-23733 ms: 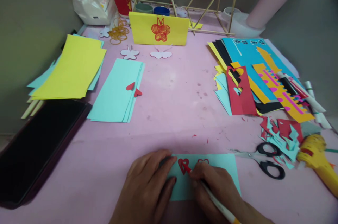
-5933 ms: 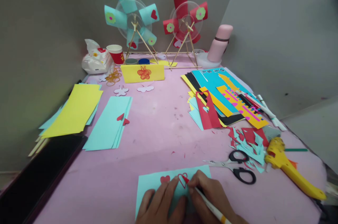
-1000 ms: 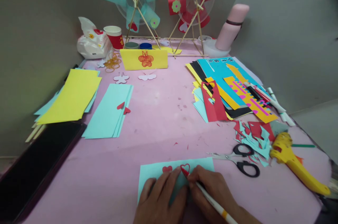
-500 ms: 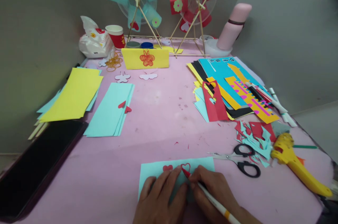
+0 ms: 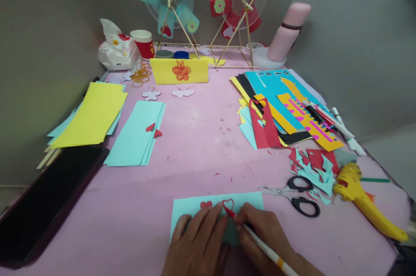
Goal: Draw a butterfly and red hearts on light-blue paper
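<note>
A light blue sheet of paper (image 5: pixel 248 198) lies at the front of the table, partly covered by both hands. On it are a filled red heart (image 5: pixel 206 204) and, to its right, an outlined red heart (image 5: pixel 228 202). My left hand (image 5: pixel 198 241) rests flat on the paper, fingers stretched, fingertips just below the hearts. My right hand (image 5: pixel 263 232) is closed around a white marker (image 5: pixel 261 245) with a red tip, which touches the lower left line of the outlined heart. Black-handled scissors (image 5: pixel 289 193) lie close to the paper's right edge.
Paper scraps (image 5: pixel 313 172) and a yellow glue gun (image 5: pixel 367 204) lie at right, behind them coloured paper (image 5: pixel 266 81) and markers. At left are a dark phone-like slab (image 5: pixel 48 206), yellow paper (image 5: pixel 91 113) and blue strips (image 5: pixel 136 133). Two paper windmills (image 5: pixel 169 3) and a pink bottle (image 5: pixel 289 31) stand behind.
My left hand has shifted slightly, its thumb drawn in lower. The marker tip stays at the outlined heart's lower part. Other things keep their places.
</note>
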`<action>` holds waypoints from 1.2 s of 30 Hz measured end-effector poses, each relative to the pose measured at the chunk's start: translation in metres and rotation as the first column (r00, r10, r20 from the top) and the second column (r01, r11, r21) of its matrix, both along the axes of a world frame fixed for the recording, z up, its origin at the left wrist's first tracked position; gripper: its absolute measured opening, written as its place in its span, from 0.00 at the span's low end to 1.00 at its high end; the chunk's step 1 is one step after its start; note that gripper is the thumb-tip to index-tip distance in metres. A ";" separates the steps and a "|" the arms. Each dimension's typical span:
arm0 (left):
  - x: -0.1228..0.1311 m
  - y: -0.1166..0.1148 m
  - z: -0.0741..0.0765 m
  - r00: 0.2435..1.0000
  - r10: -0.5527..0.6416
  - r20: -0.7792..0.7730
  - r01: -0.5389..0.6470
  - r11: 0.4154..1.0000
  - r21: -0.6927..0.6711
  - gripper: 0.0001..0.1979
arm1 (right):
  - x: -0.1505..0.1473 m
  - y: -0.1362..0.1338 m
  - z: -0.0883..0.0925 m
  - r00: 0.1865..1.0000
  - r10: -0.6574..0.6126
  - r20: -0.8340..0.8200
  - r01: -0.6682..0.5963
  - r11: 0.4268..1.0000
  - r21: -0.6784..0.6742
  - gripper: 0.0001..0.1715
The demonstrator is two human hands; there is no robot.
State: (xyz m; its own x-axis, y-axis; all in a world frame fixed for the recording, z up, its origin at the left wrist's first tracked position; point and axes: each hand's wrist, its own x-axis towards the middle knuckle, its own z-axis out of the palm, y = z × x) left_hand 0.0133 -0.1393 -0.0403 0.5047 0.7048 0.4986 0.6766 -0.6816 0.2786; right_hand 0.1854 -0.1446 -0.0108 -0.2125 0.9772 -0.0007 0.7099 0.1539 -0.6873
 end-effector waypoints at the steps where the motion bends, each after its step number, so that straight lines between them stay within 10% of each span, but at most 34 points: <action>1: 0.000 0.000 0.000 1.000 -0.001 0.002 0.001 1.000 0.002 0.13 | 0.000 0.000 0.000 1.000 0.002 -0.006 -0.002 1.000 -0.002 0.09; 36: 0.001 0.000 0.008 1.000 -0.002 0.010 0.002 0.999 -0.044 0.11 | 0.006 -0.005 -0.007 0.998 0.026 -0.053 -0.024 0.999 0.021 0.08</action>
